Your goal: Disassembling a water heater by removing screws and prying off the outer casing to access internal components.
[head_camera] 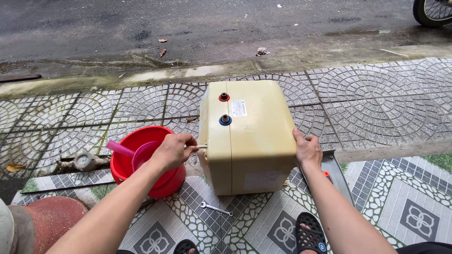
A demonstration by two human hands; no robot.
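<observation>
The cream-yellow boxy water heater tank (249,136) is stood on the patterned tiled pavement, near the step edge betw. grey cobble-print tiles and white/grey tiles. Two pipe stubs w/ a red ring (224,97) and a blue ring (225,119) are seen on its top face. The left hand (174,150) is closed in a pinch grip on a thin metal pin (201,146) at the tank's left side. The right hand (307,149) is laid open-palmed against the tank's right side, fingers spread, nothing enclosed. Just left, a red plastic bucket (148,162) w/ a pink scoop (136,153) inside. A small steel spanner (215,208) lies on the tiles in front of the tank.
</observation>
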